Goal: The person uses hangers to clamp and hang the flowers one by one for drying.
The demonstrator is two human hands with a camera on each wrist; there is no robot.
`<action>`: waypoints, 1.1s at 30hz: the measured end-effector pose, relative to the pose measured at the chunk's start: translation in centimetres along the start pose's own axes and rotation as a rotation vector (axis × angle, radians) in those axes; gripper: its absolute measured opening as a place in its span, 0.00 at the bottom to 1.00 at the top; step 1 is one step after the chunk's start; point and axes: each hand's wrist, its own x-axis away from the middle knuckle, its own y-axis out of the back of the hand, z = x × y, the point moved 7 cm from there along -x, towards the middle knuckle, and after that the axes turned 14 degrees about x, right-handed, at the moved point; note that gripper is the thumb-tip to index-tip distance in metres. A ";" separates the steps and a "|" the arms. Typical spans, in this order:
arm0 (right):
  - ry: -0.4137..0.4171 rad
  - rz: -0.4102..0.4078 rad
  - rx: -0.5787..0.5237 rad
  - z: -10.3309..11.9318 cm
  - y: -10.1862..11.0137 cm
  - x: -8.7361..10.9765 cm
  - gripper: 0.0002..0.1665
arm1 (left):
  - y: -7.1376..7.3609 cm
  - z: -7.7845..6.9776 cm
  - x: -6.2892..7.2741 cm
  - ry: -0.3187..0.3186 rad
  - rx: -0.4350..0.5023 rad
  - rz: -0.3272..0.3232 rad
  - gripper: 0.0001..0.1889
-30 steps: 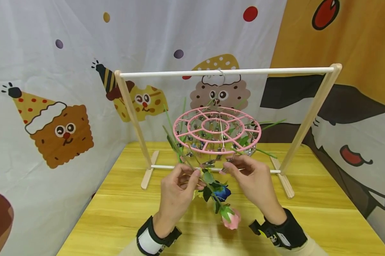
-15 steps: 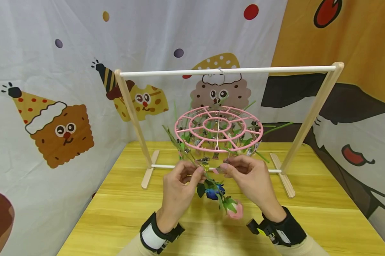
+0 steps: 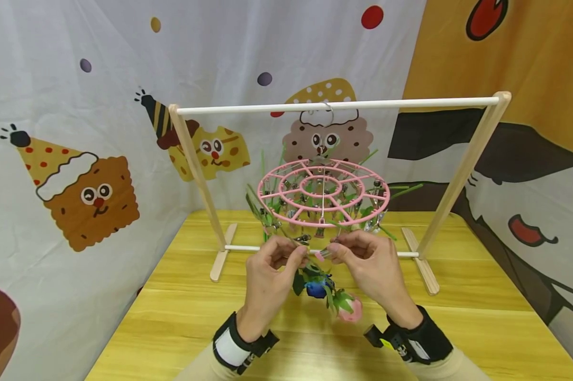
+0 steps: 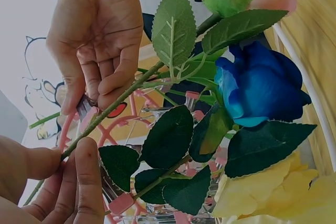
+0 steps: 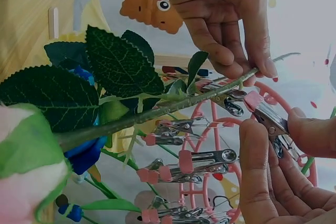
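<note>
My left hand (image 3: 273, 275) pinches the stem (image 5: 205, 95) of a pink artificial rose (image 3: 349, 309), whose bloom hangs down to the right. My right hand (image 3: 375, 267) grips a metal clip (image 5: 272, 119) with pink tips between thumb and fingers. In the right wrist view those tips are right at the stem. Above both hands hangs a round pink clip hanger (image 3: 310, 225) with several clips. A blue rose (image 4: 262, 87) and a yellow flower (image 4: 268, 192) show behind the pink rose's stem in the left wrist view.
A wooden stand carries the hanger by its hook from a white top bar (image 3: 248, 109). Several green stems (image 3: 407, 190) stick out around the rings. The stand's feet (image 3: 420, 272) rest on a yellow wood-grain table (image 3: 172, 317), with a cartoon-printed cloth (image 3: 124, 53) behind.
Both hands have drawn closer together. The pink rose has risen and shifted slightly right as its stem tilts, and the clip in the right hand has moved left towards the stem.
</note>
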 end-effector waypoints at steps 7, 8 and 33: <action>-0.008 -0.016 -0.010 0.0 0.0 0.1 0.03 | -0.1 0.2 0.0 0.026 0.025 -0.001 0.06; -0.009 -0.018 -0.012 0.0 0.1 0.1 0.03 | -0.1 0.2 0.0 0.030 0.027 -0.002 0.06; 0.035 -0.066 -0.003 0.1 0.2 0.0 0.03 | -0.2 0.6 0.0 0.090 0.069 -0.001 0.06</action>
